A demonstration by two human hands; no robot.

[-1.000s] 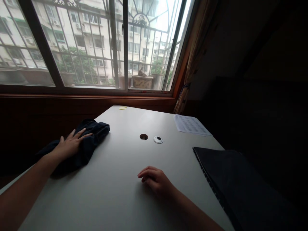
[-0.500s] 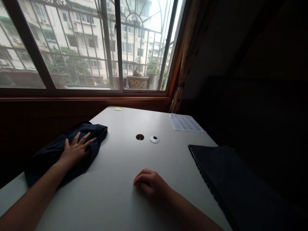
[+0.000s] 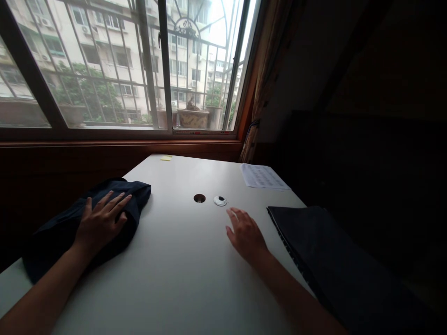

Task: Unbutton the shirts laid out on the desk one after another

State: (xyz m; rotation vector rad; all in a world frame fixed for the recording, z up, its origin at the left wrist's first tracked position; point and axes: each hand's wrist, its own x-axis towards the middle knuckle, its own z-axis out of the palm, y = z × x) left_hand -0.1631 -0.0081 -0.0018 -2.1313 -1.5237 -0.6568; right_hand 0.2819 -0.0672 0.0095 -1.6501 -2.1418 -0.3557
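My left hand (image 3: 99, 221) lies flat on the dark blue cloth (image 3: 47, 239), fingers spread wide and pressing down, with nothing gripped. The cloth sits bunched at the left edge of the pale surface (image 3: 181, 274), and its near end looks to trail off the corner. My right hand (image 3: 246, 232) is open and empty, palm down on the bare surface just short of the round hole (image 3: 199, 198) and the white cap (image 3: 220, 201) beside it.

I judge the cloth soft, light and limp. It should crease and slide easily on this smooth top, and nothing about it can break. A pinch on one layer would only lift a fold, so the thick rolled end nearest the hole (image 3: 141, 191) looks like the best place to take hold. A printed sheet (image 3: 263, 177) and a dark folder (image 3: 331, 260) lie well apart on the right.
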